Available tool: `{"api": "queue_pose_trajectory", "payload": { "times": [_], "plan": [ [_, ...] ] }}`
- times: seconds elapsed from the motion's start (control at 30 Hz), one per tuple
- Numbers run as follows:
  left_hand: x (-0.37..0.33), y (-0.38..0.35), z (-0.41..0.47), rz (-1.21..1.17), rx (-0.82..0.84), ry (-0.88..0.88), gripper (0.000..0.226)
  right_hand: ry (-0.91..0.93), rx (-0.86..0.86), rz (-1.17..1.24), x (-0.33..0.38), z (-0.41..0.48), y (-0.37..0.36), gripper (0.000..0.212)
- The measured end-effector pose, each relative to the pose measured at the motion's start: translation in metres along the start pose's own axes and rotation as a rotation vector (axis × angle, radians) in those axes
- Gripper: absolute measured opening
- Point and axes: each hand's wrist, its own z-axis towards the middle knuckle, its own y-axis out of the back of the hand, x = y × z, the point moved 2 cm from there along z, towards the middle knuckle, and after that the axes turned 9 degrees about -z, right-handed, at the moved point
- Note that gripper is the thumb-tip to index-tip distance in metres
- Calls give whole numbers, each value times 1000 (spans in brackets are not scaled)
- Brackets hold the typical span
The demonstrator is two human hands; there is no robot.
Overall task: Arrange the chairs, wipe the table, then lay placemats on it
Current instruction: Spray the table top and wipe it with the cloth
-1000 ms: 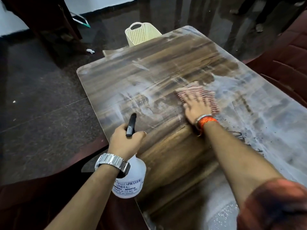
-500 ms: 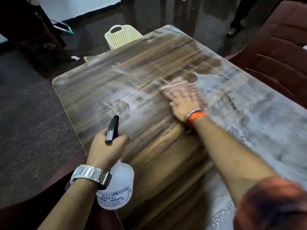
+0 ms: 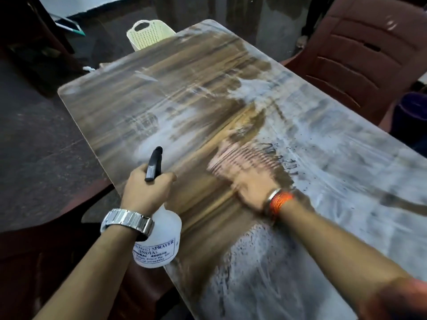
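A long wood-grain table (image 3: 184, 72) runs away from me, wet and streaked with pale smears, mostly on its right half. My right hand (image 3: 250, 190) lies flat on a red-and-white striped cloth (image 3: 245, 158) and presses it onto the tabletop near the middle; both are motion-blurred. Over the table's left edge, my left hand (image 3: 144, 190) grips the neck of a white spray bottle (image 3: 161, 241) with a black nozzle. A dark red plastic chair (image 3: 360, 54) stands at the table's right side. No placemats are in view.
A cream plastic chair back (image 3: 149, 33) shows beyond the table's far end. Another dark red chair (image 3: 46, 262) sits low at my left. A purple bucket (image 3: 411, 112) stands by the right chair. Dark floor lies to the left.
My right hand has dragged the cloth back toward me and rightward across the table. The left hand has kept the spray bottle at the table's left edge.
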Motion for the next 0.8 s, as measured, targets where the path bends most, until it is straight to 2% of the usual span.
{"api": "queue_pose_trajectory", "payload": {
  "times": [0.07, 0.1, 0.17, 0.23, 0.33, 0.4, 0.5, 0.57, 0.7, 0.73, 0.77, 0.8],
  "plan": [
    [9, 0, -24, 0, 3, -16, 24, -410, 72, 64, -68, -7, 3, 55],
    [14, 2, -35, -8, -11, -17, 23, -554, 109, 114, -83, -11, 3, 53],
    [25, 6, -53, -16, -22, -4, 23, -623, 113, 151, -65, -14, 2, 54],
    [35, 9, -71, -12, -14, 8, 26, -447, 55, 100, 4, -28, 1, 59],
    [45, 14, -95, 11, -26, -2, 31, 79, 21, 48, 139, -82, -2, 62],
    [49, 19, -113, 13, -32, -11, 27, 355, 59, 82, 197, -131, -3, 56],
    [55, 26, -140, 4, -20, -26, 27, 443, 69, 82, 188, -183, -7, 52],
    [66, 28, -158, -3, -9, -31, 26, 294, 69, 79, 142, -194, -11, 57],
    [96, 16, -199, 1, 21, -29, 24, -381, 143, 116, 40, -194, -10, 54],
    [102, 10, -211, -10, 40, -13, 25, -455, 158, 151, 42, -195, -9, 54],
    [109, 4, -221, -14, 58, 5, 25, -454, 144, 165, 60, -198, -7, 55],
    [115, -3, -228, -9, 75, 16, 25, -365, 107, 146, 87, -205, -6, 59]
  ]
}}
